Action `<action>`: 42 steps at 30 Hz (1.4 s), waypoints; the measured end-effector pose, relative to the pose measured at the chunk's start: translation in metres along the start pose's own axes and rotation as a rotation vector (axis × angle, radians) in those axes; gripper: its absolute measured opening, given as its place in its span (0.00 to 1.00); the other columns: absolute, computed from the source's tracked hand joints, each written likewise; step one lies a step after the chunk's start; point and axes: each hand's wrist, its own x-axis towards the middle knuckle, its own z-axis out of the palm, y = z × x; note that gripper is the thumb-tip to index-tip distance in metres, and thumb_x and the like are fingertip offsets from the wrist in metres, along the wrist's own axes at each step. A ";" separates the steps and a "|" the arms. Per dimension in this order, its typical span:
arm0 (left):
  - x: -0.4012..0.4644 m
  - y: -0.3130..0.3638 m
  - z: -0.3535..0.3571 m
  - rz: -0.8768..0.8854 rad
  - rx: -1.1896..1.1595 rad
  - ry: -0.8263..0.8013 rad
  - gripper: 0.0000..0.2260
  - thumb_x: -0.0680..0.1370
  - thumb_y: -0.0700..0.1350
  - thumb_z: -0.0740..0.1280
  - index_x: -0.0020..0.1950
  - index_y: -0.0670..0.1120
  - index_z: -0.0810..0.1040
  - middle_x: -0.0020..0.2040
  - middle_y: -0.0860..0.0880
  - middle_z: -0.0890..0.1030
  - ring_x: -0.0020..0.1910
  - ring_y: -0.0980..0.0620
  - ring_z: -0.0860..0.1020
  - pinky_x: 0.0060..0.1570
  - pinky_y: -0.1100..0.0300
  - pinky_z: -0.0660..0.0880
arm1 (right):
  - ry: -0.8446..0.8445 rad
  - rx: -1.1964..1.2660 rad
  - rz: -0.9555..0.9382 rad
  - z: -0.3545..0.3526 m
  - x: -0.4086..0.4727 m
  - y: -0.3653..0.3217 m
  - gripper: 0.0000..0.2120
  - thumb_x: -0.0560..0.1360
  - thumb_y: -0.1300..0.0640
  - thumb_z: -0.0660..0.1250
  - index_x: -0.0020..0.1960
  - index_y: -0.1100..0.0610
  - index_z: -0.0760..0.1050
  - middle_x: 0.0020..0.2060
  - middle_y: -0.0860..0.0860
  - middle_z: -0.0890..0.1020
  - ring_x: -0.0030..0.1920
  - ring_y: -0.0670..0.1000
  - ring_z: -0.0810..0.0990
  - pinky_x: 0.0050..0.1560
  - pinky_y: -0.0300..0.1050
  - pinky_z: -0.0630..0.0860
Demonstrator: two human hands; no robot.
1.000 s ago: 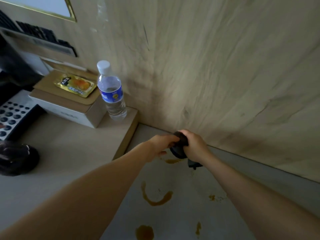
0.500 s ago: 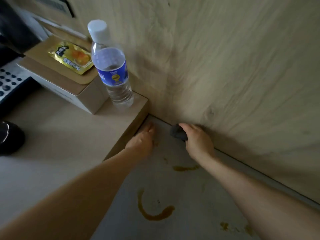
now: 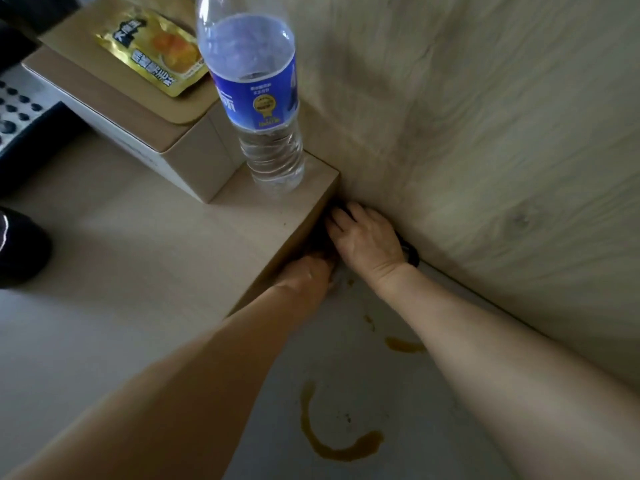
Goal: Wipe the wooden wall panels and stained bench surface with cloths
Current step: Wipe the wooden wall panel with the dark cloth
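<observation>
Down in the corner, dark cloth (image 3: 410, 252) under right hand (image 3: 367, 239) (mostly hidden).

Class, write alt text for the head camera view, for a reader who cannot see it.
Two bare arms reach into the corner where a grey bench meets a wooden wall panel: the right hand presses a dark cloth there, the left hand beside it. Curved brown stains mark the bench; a water bottle stands on a raised ledge.
</observation>
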 end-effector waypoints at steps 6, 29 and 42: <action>0.000 0.003 -0.004 0.125 -0.008 -0.087 0.19 0.84 0.40 0.51 0.75 0.40 0.57 0.75 0.43 0.60 0.73 0.48 0.61 0.67 0.66 0.59 | -0.149 -0.114 -0.024 -0.001 -0.010 -0.005 0.21 0.69 0.56 0.58 0.59 0.56 0.81 0.55 0.53 0.82 0.51 0.53 0.80 0.50 0.42 0.75; 0.020 0.005 0.011 -0.057 0.113 -0.196 0.26 0.84 0.43 0.48 0.77 0.41 0.37 0.77 0.45 0.37 0.77 0.48 0.41 0.74 0.54 0.52 | -0.003 0.074 0.234 -0.010 -0.071 0.015 0.18 0.68 0.61 0.54 0.45 0.57 0.82 0.41 0.51 0.84 0.39 0.53 0.81 0.37 0.41 0.76; -0.027 0.041 0.000 0.026 0.262 0.159 0.22 0.81 0.40 0.56 0.75 0.48 0.59 0.74 0.47 0.60 0.71 0.46 0.62 0.65 0.52 0.65 | 0.025 0.082 0.166 -0.010 -0.111 0.040 0.18 0.67 0.59 0.52 0.41 0.55 0.81 0.33 0.48 0.81 0.36 0.50 0.80 0.33 0.38 0.73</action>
